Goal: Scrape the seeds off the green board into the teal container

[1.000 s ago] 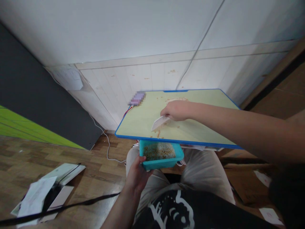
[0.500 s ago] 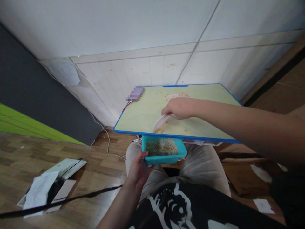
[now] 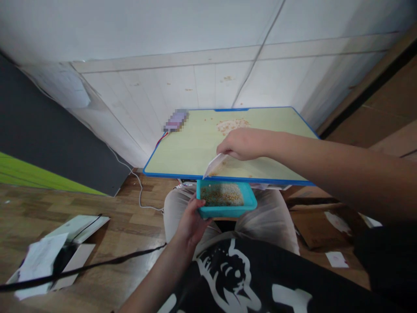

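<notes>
My left hand [image 3: 190, 224] grips the near left corner of a teal plastic box [image 3: 249, 203] holding yellowish grains, held just under the front edge of a small pale-green table [image 3: 185, 150] with a blue rim. My right hand [image 3: 243, 144] is closed on a white card [image 3: 213, 165], whose lower edge reaches the table's front edge above the box. A few grains lie by the card. A loose pile of grains [image 3: 231, 125] lies farther back on the table.
A blurred purple object [image 3: 176, 121] sits at the table's back left corner with wires hanging down. White panelled wall stands behind. Papers and a black cable [image 3: 48, 261] lie on the wooden floor at left. Cardboard [image 3: 317, 228] lies at right.
My right hand has drawn the card and grains toward the table's front edge. The box has shifted slightly right under that edge. The view has tilted down.
</notes>
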A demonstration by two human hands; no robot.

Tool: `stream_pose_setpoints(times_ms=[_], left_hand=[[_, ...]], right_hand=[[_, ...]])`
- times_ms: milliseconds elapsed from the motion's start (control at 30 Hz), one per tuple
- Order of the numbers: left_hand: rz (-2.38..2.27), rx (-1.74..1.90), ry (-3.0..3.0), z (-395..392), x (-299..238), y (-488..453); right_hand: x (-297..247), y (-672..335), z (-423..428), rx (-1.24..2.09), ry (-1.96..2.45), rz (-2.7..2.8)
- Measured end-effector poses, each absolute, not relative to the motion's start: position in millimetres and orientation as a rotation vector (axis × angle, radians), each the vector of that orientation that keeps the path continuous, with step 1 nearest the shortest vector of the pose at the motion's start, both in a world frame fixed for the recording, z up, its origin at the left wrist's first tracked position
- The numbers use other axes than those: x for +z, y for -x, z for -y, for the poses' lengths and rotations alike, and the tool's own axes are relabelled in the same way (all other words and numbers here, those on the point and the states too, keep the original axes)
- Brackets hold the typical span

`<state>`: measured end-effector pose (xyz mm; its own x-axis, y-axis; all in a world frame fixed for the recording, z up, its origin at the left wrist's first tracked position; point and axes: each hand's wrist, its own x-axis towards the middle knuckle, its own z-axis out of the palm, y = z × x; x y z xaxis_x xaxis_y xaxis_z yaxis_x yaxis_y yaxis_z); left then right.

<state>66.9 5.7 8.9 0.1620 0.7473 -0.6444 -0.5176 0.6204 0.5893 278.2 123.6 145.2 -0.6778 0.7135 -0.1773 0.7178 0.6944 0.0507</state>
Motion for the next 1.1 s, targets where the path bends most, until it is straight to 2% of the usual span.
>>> stream_pose_setpoints(times_ms=[233, 500, 700, 900, 1100], left_hand=[[-1.008, 0.821, -0.236, -4.5, 7.3, -78.7], [-1.029, 0.844, -0.29, -3.7, 5.4, -78.1], [-1.033, 0.839, -0.271, -2.8, 4.6, -74.9], [-1.048, 0.864, -0.266, -1.5, 2.8, -74.3], [-1.074, 0.868, -0.266, -0.3, 3.8, -71.6]], right_hand=[[149.4, -298.9, -102.6, -0.089, -1.176, -2.764], [159.6, -349.2, -122.5, 0.013, -1.715, -2.631], [130.6, -377.3, -167.0, -0.326, -1.82, -2.43], [120.4, -360.1, -174.3, -0.747, -1.681, -2.418], [115.1, -343.3, -160.7, -0.903, -1.546, -2.405]])
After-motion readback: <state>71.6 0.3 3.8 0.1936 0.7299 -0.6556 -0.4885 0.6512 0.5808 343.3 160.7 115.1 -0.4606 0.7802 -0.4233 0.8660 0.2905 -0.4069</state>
